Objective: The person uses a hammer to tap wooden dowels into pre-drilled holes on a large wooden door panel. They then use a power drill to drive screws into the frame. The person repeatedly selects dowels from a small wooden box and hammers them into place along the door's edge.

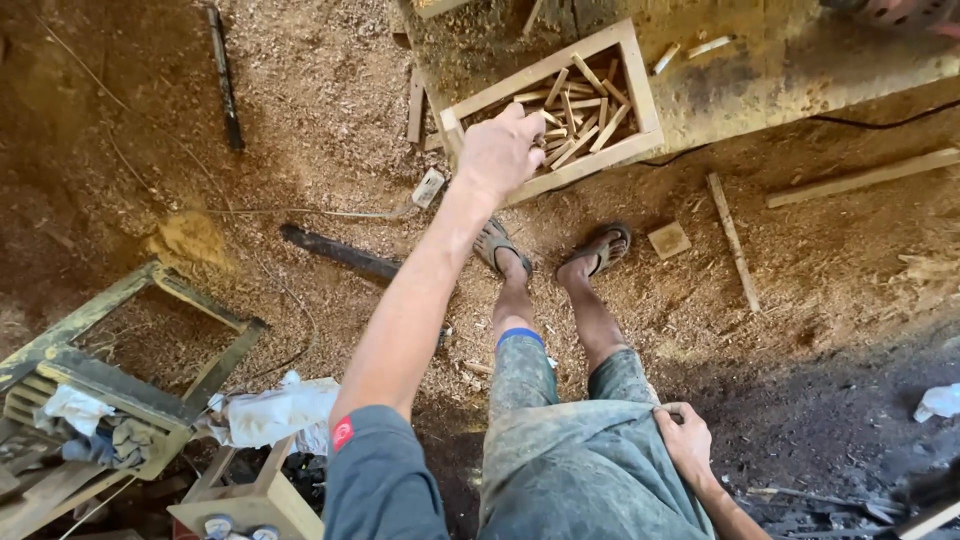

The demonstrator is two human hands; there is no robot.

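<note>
My left hand (499, 150) is stretched out in front of me over the near corner of a wooden box (640, 90) that sits on the sawdust floor (320, 90). The fingers are curled loosely downward and I see only the back of the hand, so I cannot tell whether anything is held in it. Just beyond and to the right of that hand, inside the box, lies a jumble of short wooden sticks (580, 115). A small white plug block (428, 187) lies just left of the hand, with a thin cord trailing away to the left.

My right hand (688, 440) is down by my hip, fingers pinched shut on the cloth of my shorts (570, 460). Ahead of it my feet stand in sandals (605, 248), and beyond them, to the right, lie a small square block (669, 240) and a long thin strip of wood (733, 240). Far to the left of my left arm stands a worn green frame (130, 390) with rags on it.
</note>
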